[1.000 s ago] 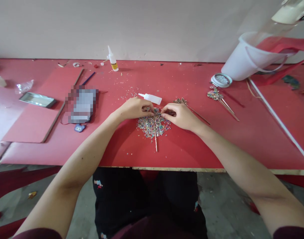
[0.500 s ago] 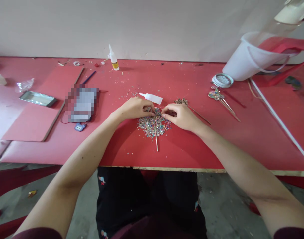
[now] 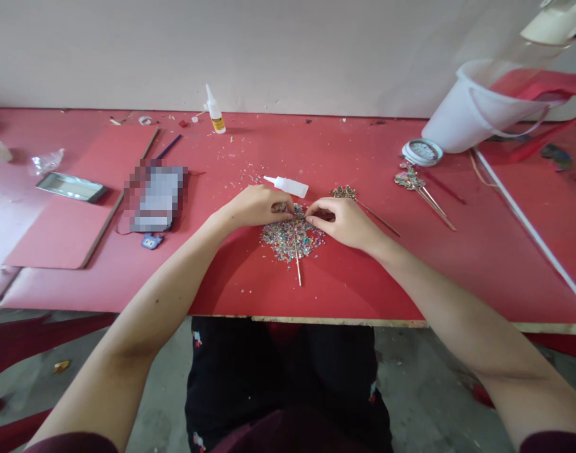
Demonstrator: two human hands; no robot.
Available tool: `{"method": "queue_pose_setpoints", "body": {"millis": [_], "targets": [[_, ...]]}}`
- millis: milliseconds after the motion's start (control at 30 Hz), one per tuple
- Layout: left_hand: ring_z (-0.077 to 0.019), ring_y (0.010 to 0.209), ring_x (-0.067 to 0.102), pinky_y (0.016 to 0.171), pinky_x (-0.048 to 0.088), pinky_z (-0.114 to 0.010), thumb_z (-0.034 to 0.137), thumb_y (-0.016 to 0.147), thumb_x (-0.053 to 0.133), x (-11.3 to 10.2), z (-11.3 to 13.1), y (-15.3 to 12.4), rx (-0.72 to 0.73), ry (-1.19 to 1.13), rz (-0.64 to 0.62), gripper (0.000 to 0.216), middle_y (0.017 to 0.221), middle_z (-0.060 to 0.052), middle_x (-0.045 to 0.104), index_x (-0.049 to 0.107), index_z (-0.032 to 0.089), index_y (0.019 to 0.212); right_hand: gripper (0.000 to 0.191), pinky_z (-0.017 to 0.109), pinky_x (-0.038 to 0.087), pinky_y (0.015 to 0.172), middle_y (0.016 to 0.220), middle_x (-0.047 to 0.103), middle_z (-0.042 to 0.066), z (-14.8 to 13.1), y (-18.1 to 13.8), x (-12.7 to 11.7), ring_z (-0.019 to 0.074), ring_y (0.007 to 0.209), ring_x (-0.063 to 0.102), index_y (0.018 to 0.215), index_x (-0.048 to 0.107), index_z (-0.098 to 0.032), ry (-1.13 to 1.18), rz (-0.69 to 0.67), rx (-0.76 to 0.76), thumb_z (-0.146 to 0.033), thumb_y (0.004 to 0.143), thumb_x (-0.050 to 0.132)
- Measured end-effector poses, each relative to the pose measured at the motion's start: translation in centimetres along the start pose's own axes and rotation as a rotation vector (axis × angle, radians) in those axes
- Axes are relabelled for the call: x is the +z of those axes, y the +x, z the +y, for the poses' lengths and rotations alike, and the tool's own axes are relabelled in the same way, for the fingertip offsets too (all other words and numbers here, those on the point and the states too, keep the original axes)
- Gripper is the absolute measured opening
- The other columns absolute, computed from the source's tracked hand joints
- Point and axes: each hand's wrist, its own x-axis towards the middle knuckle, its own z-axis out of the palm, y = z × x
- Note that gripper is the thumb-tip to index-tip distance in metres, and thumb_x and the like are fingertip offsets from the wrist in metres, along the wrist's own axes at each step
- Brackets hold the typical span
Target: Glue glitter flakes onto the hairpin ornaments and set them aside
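Observation:
A gold hairpin lies over a heap of small multicoloured, shiny chips, its thin stem pointing toward the table's front edge. At its upper end, my left hand is closed, with thumb and fingertips pinching the pin's head. My right hand is closed as well, its fingertips pressed together at the right side of that head. Fingers and chips hide most of the head. Just beyond the hands lies a white squeeze bottle. Behind my right hand rests a second gold hairpin with an openwork top.
Farther back stands a glue bottle with a yellow label. On the right are a decorated two-pronged hairpin, a small round tub and a white bucket. A blurred-out phone-like object and a shallow box lie left.
The lower end of the hairpin's stem has swung slightly to the right. Both hands stay in nearly the same place.

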Motion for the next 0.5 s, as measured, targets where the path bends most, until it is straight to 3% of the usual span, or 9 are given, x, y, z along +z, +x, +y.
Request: {"method": "queue_pose_setpoints", "body": {"millis": [500], "targets": [[-0.0087,0.061,0.056,0.061,0.034,-0.020,0.028,0.083,0.063,0.09,0.04,0.01,0.031,-0.020,0.004,0.016,0.074,0.001,0.071,0.073,0.023,0.093,0.009,0.034,0.049,0.068,0.082,0.070,0.005,-0.06,-0.10,0.00,0.0181,0.071,0.063,0.083,0.068,-0.019,-0.015,0.014,0.015,-0.024,0.082,0.061]]}}
